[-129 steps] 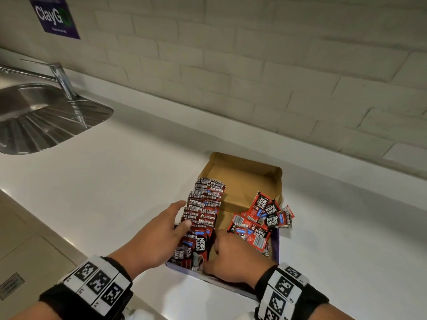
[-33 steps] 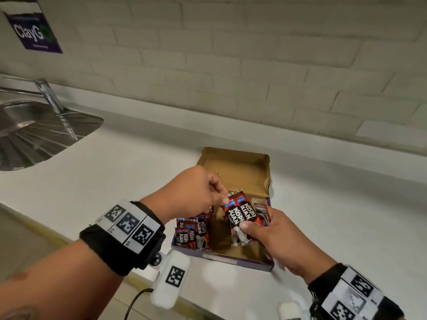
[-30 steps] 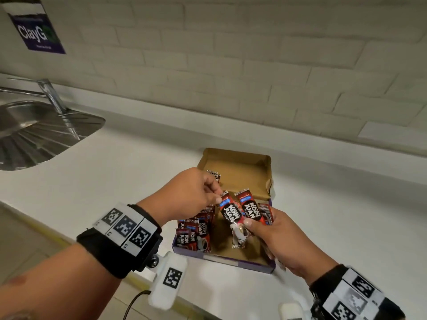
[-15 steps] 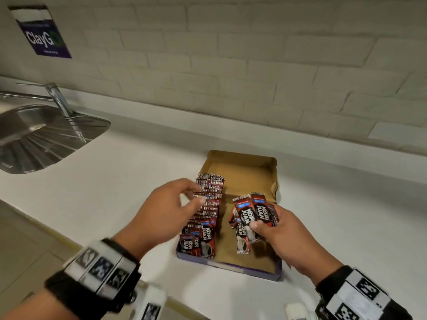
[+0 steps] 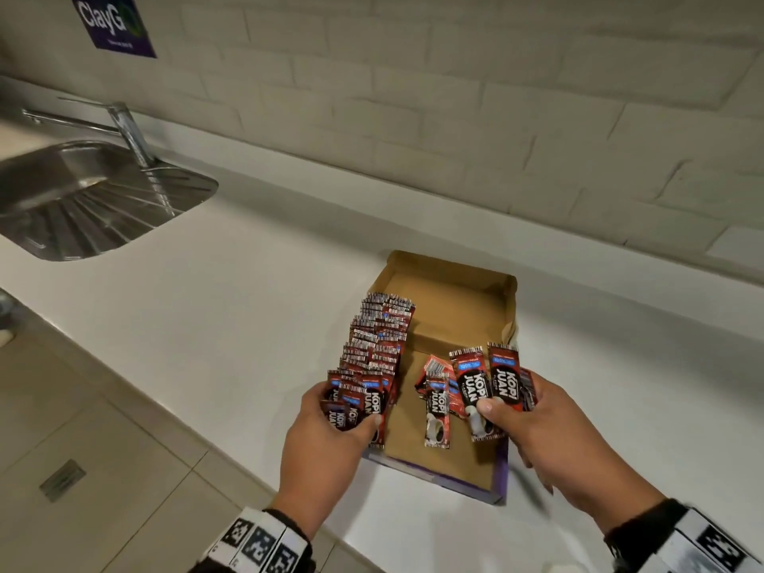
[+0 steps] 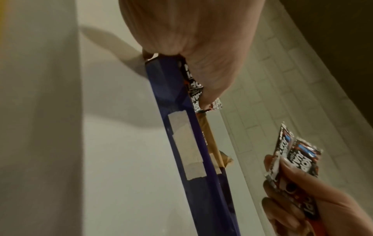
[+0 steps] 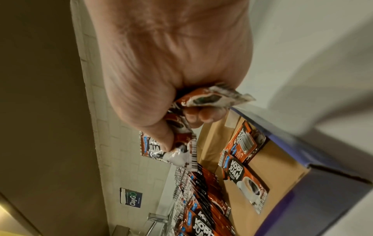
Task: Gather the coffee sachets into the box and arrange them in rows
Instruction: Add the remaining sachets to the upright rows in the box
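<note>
An open cardboard box [image 5: 454,308] with purple outer walls lies on the white counter. A long overlapping row of red-and-black coffee sachets [image 5: 380,337] runs along its left side. My left hand [image 5: 347,409] grips the nearest sachets of that row at the box's front left corner, thumb on top; the left wrist view shows a sachet [image 6: 193,89] under the thumb beside the purple wall [image 6: 181,127]. My right hand [image 5: 508,401] holds a small fan of sachets [image 5: 488,382] above the box's right half. A few loose sachets [image 5: 438,403] lie on the box floor, also seen as loose sachets [image 7: 242,175].
A steel sink [image 5: 82,200] with a tap [image 5: 128,130] is set in the counter at far left. A brick wall with a purple poster [image 5: 111,22] runs behind. The counter edge [image 5: 186,411] drops to a tiled floor just left of the box.
My left hand, which had pinched a sachet from the right hand's bunch, came down onto the near end of the row and took hold there. The right hand keeps its fan of sachets.
</note>
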